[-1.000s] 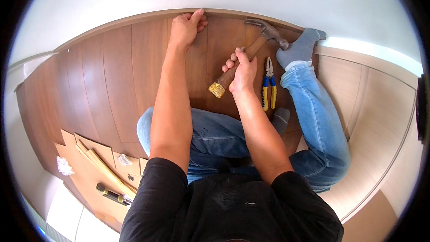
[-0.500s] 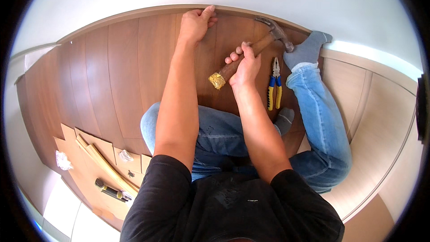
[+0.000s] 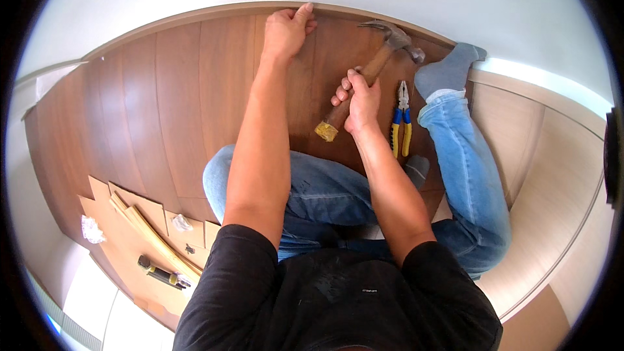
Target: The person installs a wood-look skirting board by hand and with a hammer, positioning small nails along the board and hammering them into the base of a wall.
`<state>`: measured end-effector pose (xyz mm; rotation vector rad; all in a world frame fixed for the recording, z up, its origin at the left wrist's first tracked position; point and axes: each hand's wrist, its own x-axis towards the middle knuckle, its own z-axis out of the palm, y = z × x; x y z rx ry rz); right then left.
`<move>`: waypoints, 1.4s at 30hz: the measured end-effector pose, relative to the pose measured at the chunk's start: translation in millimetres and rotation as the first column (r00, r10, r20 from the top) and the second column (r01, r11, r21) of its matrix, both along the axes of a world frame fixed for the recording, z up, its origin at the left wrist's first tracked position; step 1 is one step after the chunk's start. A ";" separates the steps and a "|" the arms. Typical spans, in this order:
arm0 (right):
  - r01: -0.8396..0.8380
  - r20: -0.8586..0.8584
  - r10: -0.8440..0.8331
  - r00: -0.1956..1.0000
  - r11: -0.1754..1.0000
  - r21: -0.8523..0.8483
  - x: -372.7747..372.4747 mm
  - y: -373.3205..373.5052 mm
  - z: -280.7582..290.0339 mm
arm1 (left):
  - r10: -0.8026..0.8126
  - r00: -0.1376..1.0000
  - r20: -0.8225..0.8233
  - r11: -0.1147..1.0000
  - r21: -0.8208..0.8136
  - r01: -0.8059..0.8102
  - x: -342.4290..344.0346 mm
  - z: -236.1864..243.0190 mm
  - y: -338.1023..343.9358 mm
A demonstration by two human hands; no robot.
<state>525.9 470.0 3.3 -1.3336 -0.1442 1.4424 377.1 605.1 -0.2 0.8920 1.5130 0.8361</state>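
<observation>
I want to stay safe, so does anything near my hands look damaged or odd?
Yes, one thing: the claw hammer in your right hand has a ragged yellow wrapping or coating on the butt of its brown handle, so it looks patched. I can't tell whether there's damage underneath.

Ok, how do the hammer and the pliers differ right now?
The hammer is gripped in the right hand, while the pliers lie on the wooden floor.
The hammer has one brown handle with a yellow end; the pliers have two blue-and-yellow handles.
The hammer looks longer in this view than the pliers.
Both have metal working ends pointing away from the person, and both show some yellow.
</observation>
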 end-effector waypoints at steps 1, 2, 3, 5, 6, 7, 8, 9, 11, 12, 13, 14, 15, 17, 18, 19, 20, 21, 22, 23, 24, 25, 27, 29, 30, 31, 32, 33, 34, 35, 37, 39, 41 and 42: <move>-0.008 -0.011 0.008 1.000 1.000 0.001 1.5 -0.8 -0.8 | 0.010 1.000 -0.009 1.000 0.003 -0.010 1.2 -1.3 -1.2; -0.004 -0.016 0.004 1.000 1.000 -0.003 1.9 -0.9 -1.8 | 0.006 1.000 -0.013 1.000 -0.001 -0.006 1.9 -5.0 -1.1; -0.018 -0.002 0.018 1.000 1.000 -0.012 2.7 -0.5 -2.4 | 0.037 0.999 0.037 0.999 0.008 -0.037 2.6 -9.6 0.0; -0.026 0.010 0.026 1.000 0.999 -0.028 12.4 -4.6 -5.2 | 0.064 0.994 0.087 0.998 0.009 -0.065 3.3 -13.5 -1.0; -0.096 -0.015 0.095 0.995 0.995 -0.032 29.2 -9.9 -7.0 | 0.076 0.990 0.117 0.997 0.006 -0.078 3.2 -15.4 -1.3; -0.166 -0.039 0.164 0.986 0.986 -0.035 40.6 -11.5 -0.1 | 0.090 0.985 0.149 0.996 0.003 -0.092 3.8 -13.5 -1.4; -0.197 -0.015 0.196 0.980 0.979 -0.044 49.6 -14.1 7.2 | 0.088 0.985 0.149 0.996 -0.002 -0.088 1.9 -11.4 0.2; -0.185 -0.019 0.184 0.983 0.982 -0.047 47.9 -12.1 8.5 | 0.082 0.985 0.150 0.997 -0.023 -0.080 -1.6 -9.0 2.8; -0.174 -0.013 0.174 0.985 0.983 -0.050 44.7 -11.4 11.8 | 0.079 0.984 0.161 0.996 -0.042 -0.073 2.2 -8.3 2.1; -0.176 0.006 0.177 0.984 0.983 -0.054 45.8 -15.2 8.6 | 0.077 0.985 0.155 0.997 -0.040 -0.072 5.0 -9.9 -0.4; -0.177 0.017 0.179 0.984 0.983 -0.055 45.2 -17.8 5.0 | 0.073 0.987 0.141 0.997 -0.036 -0.069 5.0 -10.7 -2.1; -0.178 0.013 0.179 0.984 0.982 -0.055 46.2 -17.7 2.0 | 0.070 0.989 0.128 0.997 -0.032 -0.067 4.4 -11.3 -3.2; -0.181 0.015 0.181 0.983 0.983 -0.042 48.2 -16.0 -1.4 | 0.071 0.990 0.124 0.997 -0.032 -0.067 4.4 -12.1 -3.2; -0.184 0.019 0.185 0.983 0.983 -0.028 46.5 -14.3 -4.8 | 0.094 0.979 0.180 0.996 -0.017 -0.092 7.1 -10.1 -1.5; -0.167 0.050 0.168 0.984 0.985 -0.030 40.1 -14.6 -7.5 | 0.094 0.979 0.179 0.996 -0.016 -0.093 5.2 -8.9 -1.8; -0.150 0.089 0.152 0.984 0.988 -0.033 35.3 -14.2 -9.1 | 0.093 0.982 0.164 0.996 -0.030 -0.089 5.7 -5.4 -2.0; -0.120 0.085 0.120 0.989 0.993 -0.011 27.0 -14.2 -11.3 | 0.088 0.985 0.148 0.996 -0.043 -0.082 5.6 -3.9 -1.9; -0.077 0.063 0.076 0.995 0.997 0.011 17.4 -13.1 -13.6 | 0.085 0.985 0.153 0.996 -0.043 -0.079 6.1 -4.6 -1.0; -0.036 0.038 0.034 0.999 0.999 0.032 7.3 -11.6 -16.7 | 0.075 0.987 0.144 0.997 -0.037 -0.070 4.6 -7.7 0.4; 0.008 0.007 -0.009 1.000 0.999 0.052 0.4 -10.5 -18.8 | 0.064 0.989 0.135 0.998 -0.031 -0.060 4.6 -10.8 1.5; 0.010 0.009 -0.011 1.000 0.999 0.054 1.9 -11.2 -17.2 | 0.062 0.989 0.138 0.998 -0.030 -0.058 6.3 -14.0 1.8; -0.001 0.026 0.000 1.000 0.999 0.036 1.8 -11.3 -14.2 | 0.066 0.988 0.140 0.998 -0.032 -0.063 5.1 -14.6 1.3; -0.045 0.030 0.045 0.999 0.999 -0.012 7.8 -12.3 -4.9 | 0.074 0.987 0.142 0.997 -0.034 -0.070 1.0 -15.4 0.2; -0.042 0.029 0.042 0.999 0.999 -0.016 9.1 -12.7 -0.7 | 0.082 0.989 0.125 0.996 -0.034 -0.079 2.5 -9.0 -3.4; -0.039 0.022 0.039 0.999 0.999 -0.018 8.8 -12.9 1.5 | 0.085 0.988 0.130 0.996 -0.037 -0.081 2.2 -7.1 -3.9; -0.022 -0.009 0.022 1.000 1.000 -0.012 5.7 -10.9 5.8 | 0.066 0.992 0.105 0.997 -0.046 -0.061 2.4 -5.6 -2.1; -0.026 -0.004 0.026 1.000 1.000 -0.008 0.8 -10.0 6.6 | 0.047 0.996 0.080 0.997 -0.057 -0.043 2.7 -3.8 -0.4; 0.025 0.013 -0.025 1.000 1.000 -0.004 -5.5 -9.2 6.6 | 0.051 0.995 0.085 0.998 -0.053 -0.046 4.2 -4.5 0.8; 0.078 0.026 -0.078 0.997 0.997 -0.004 -13.1 -9.7 5.8 | 0.065 0.991 0.119 0.997 -0.042 -0.061 5.8 -7.4 0.2; 0.109 0.008 -0.109 0.994 0.994 0.019 -20.1 -7.6 3.9 | 0.079 0.985 0.152 0.997 -0.032 -0.075 6.5 -10.2 -0.5; 0.113 -0.009 -0.113 0.994 0.994 0.014 -21.1 -7.3 4.3 | 0.070 0.988 0.135 0.997 -0.027 -0.066 4.1 -12.5 -0.3; 0.064 0.008 -0.063 0.998 0.998 -0.023 -10.5 -8.7 6.3 | 0.059 0.991 0.117 0.998 -0.020 -0.057 2.3 -11.6 0.7; -0.021 0.074 0.023 0.997 1.000 -0.022 10.6 -13.8 4.3 | 0.074 0.989 0.130 0.997 -0.016 -0.072 1.1 -9.8 -0.3; -0.054 0.106 0.056 0.993 0.998 -0.017 13.9 -15.0 5.0 | 0.075 0.988 0.131 0.997 -0.013 -0.074 -0.3 -8.7 2.0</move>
